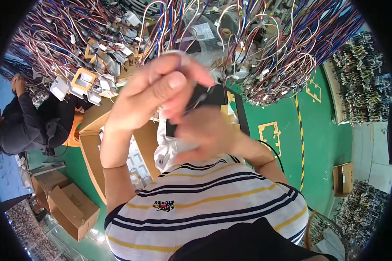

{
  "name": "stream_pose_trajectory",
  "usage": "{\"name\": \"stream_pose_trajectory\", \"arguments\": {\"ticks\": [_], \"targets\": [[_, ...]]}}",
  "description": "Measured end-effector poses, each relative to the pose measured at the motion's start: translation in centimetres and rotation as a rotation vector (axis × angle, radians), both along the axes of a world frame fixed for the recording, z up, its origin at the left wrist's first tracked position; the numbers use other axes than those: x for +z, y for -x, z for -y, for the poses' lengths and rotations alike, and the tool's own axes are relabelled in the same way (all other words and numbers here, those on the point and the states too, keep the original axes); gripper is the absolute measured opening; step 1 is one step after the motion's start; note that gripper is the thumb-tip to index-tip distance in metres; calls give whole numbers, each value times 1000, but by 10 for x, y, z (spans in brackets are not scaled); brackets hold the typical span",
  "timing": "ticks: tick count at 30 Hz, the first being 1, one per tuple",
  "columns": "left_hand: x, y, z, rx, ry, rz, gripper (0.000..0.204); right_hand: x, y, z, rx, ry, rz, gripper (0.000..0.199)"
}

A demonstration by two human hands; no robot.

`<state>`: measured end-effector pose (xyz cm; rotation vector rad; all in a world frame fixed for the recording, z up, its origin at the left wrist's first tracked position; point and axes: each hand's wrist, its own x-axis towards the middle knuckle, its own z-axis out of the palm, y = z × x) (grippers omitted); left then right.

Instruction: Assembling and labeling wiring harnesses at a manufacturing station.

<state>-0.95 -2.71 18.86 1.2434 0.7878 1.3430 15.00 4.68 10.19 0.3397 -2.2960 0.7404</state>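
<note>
My left hand [150,93] is raised in the middle of the view, its fingers curled and the thumb pressed over them. It grips a thin wire cable, of which a pale stretch shows along the top of the fingers. A small dark piece on a thin wire [202,97] hangs between the two hands, close to my left fingertips. My right hand [211,130] is just below and to the right, smeared by motion, so its fingers and anything in them cannot be made out. Under both hands lies a dark surface [209,93].
Thick bundles of red, blue and white wires [283,65] hang ahead, with white plastic parts [82,82] at the left. An open cardboard box [91,152] stands at my left. A person in dark clothes [35,117] sits further left. Cartons [72,209] lie on the green floor.
</note>
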Motion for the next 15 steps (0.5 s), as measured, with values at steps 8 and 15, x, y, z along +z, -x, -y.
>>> {"name": "stream_pose_trajectory", "arguments": {"ticks": [8,15], "targets": [[14,6,44,507,-293,-4,43,74,53,-146,-868,-74,-784,8],[-23,34,-4,1454,-599,-1201,65,36,6,-132,-454,502,-215,35]]}}
